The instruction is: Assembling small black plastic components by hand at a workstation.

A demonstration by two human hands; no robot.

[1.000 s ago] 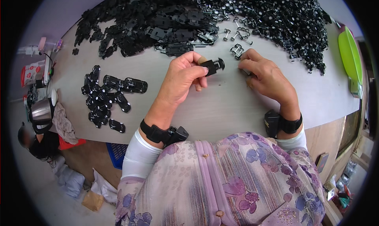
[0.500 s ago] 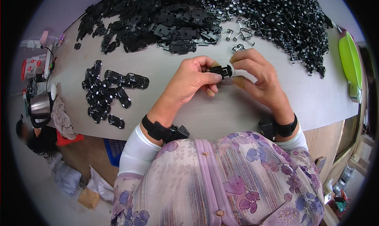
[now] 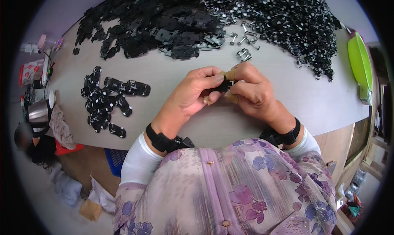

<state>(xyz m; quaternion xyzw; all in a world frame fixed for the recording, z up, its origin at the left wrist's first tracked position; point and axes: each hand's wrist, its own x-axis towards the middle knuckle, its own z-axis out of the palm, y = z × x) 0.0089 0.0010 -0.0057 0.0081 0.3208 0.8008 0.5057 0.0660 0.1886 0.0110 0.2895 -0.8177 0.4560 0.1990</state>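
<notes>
Above the middle of the table, my left hand (image 3: 189,91) is closed around a small black toy-car chassis (image 3: 224,86), thumb on top and fingers beneath. My right hand (image 3: 256,89) pinches at the chassis's right end, where a bit of bright metal, seemingly a wheel axle, shows between the fingertips. Yellowish finger covers wrap some fingertips, and the fingers hide most of the part. Just beyond the hands lie a few loose wheel axles (image 3: 243,54). To the left, a cluster of black chassis with wheels (image 3: 100,103) rests on the table.
A heap of bare black chassis (image 3: 143,30) spreads over the table's far side. A large heap of wheel axles (image 3: 295,30) covers the far right. A green basin (image 3: 360,62) stands at the right edge; a metal kettle (image 3: 39,114) and a cloth (image 3: 61,126) are at the left.
My right hand has moved left and closed in on the chassis's right end; before, its fingers were spread apart there. The whole view has shifted slightly.
</notes>
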